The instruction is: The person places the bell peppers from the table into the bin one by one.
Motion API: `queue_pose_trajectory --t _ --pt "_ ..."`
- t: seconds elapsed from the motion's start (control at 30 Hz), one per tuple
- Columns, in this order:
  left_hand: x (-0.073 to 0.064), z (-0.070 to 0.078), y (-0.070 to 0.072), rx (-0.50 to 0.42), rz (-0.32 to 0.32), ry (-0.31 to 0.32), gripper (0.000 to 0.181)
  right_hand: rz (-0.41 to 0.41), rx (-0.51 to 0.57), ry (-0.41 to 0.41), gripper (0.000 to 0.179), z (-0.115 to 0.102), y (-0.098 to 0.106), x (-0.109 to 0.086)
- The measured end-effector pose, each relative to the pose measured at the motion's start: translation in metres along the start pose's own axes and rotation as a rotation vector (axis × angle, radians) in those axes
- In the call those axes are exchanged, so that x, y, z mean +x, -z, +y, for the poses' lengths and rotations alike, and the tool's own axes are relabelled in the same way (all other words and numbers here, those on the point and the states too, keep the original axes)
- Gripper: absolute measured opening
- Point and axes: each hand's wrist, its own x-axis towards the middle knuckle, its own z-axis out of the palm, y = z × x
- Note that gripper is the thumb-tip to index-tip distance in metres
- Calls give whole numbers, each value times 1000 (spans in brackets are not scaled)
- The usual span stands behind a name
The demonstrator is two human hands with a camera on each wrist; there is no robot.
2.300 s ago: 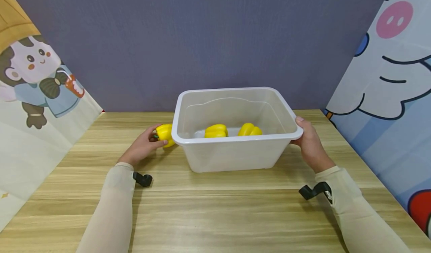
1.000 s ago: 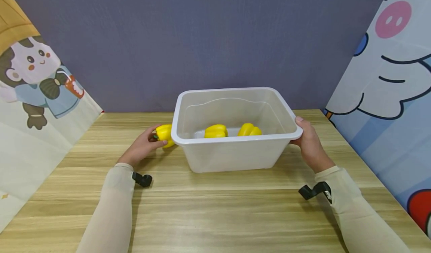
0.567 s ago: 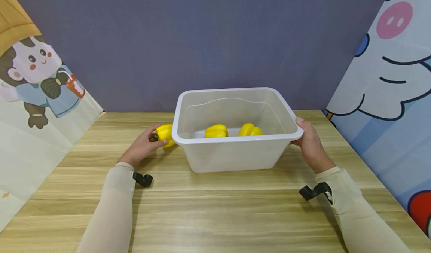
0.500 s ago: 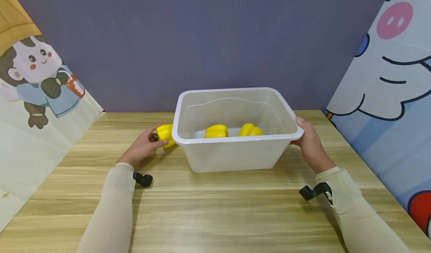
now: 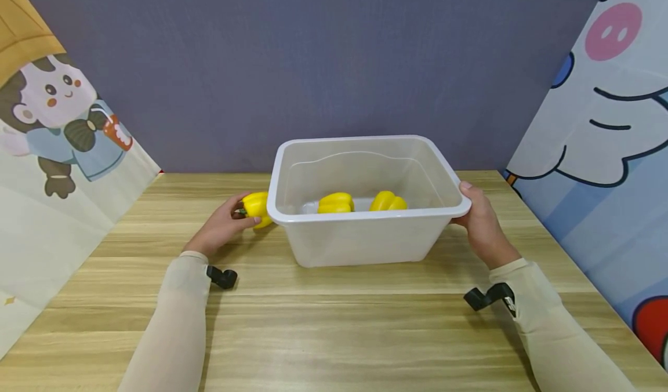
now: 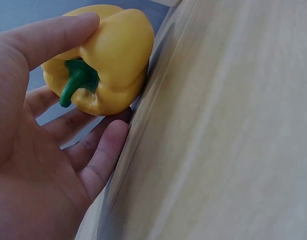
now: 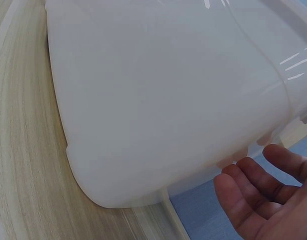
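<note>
Left of the white plastic bin [image 5: 355,238], my left hand [image 5: 223,225] pinches a yellow bell pepper [image 5: 256,206] between thumb and fingers. In the left wrist view its green stem [image 6: 78,82] points toward the palm, and the bell pepper sits at the table surface. The bin's left rim hides part of it in the head view. My right hand [image 5: 480,224] grips the bin's right rim, thumb on top and fingers underneath. Inside the bin lie two more yellow bell peppers, one left of centre [image 5: 336,203] and one right of centre [image 5: 388,201].
The wooden table [image 5: 334,328] runs back to a grey-blue panel [image 5: 334,61]. Cartoon-printed sheets flank it on the left [image 5: 62,119] and right [image 5: 590,119]. A black wrist mount sits on each sleeve, left [image 5: 221,277] and right [image 5: 489,296].
</note>
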Motion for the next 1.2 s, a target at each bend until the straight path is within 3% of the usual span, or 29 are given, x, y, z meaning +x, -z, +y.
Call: queue_pose_trajectory --t 0.83,1.2 --pt "-3 4 0 -17 24 8 79 -2 4 -1 46 0 0 0" --pt "-3 4 -2 -84 46 27 74 0 -1 -11 47 0 1 0"
